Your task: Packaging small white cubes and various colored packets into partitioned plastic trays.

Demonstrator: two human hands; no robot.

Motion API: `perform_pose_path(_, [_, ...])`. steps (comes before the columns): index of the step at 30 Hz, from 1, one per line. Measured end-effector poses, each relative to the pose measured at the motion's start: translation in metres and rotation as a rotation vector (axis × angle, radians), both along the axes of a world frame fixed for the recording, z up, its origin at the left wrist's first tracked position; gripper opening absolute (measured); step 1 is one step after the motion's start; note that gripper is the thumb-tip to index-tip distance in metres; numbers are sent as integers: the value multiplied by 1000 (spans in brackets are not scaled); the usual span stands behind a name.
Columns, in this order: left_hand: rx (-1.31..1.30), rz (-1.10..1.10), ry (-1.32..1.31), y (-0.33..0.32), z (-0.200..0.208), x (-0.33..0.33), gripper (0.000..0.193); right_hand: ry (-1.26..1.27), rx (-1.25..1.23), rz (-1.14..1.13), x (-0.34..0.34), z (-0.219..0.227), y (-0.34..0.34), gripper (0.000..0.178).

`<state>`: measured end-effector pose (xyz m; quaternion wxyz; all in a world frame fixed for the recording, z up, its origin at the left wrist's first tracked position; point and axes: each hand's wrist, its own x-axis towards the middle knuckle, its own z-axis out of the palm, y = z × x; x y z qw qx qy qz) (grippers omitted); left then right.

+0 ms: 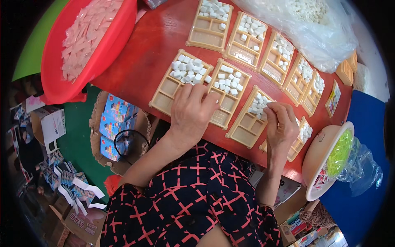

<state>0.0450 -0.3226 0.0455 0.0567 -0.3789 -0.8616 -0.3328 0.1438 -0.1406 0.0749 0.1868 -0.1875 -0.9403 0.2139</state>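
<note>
Several small beige trays with divided compartments lie in two rows, their upper compartments filled with small white cubes. My left hand [192, 110] is curled over the lower compartments of the front-left tray [166, 87] and the edge of the middle tray [221, 118]; its fingertips are mostly hidden. White cubes [190, 70] are heaped just above its knuckles. At the right side of the third front tray [243, 132], my right hand [282, 125] has thumb and fingers pinched together beside its white cubes [259, 103]. Whatever it pinches cannot be made out.
A red basin [131, 37] of pink-white packets stands at the left. Behind the back trays [207, 33] lies a clear bag [325, 45] of white cubes. A cream bowl [314, 164] with green packets is at the right. A cardboard box [96, 136] of blue packs sits below the table.
</note>
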Motion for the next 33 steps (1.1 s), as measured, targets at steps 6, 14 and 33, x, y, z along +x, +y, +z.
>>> perform_pose_path(6, [7, -35, 43, -3, -6, -3, 28, 0, 38, 206, -42, -1, -27, 13])
perform_pose_path(14, [92, -36, 90, -9, -5, -20, 20, 6, 13, 214, -62, -6, -41, 17])
perform_pose_path(33, [7, 92, 160, 13, -7, -37, 19, -134, 214, 367, -47, -12, -64, 16])
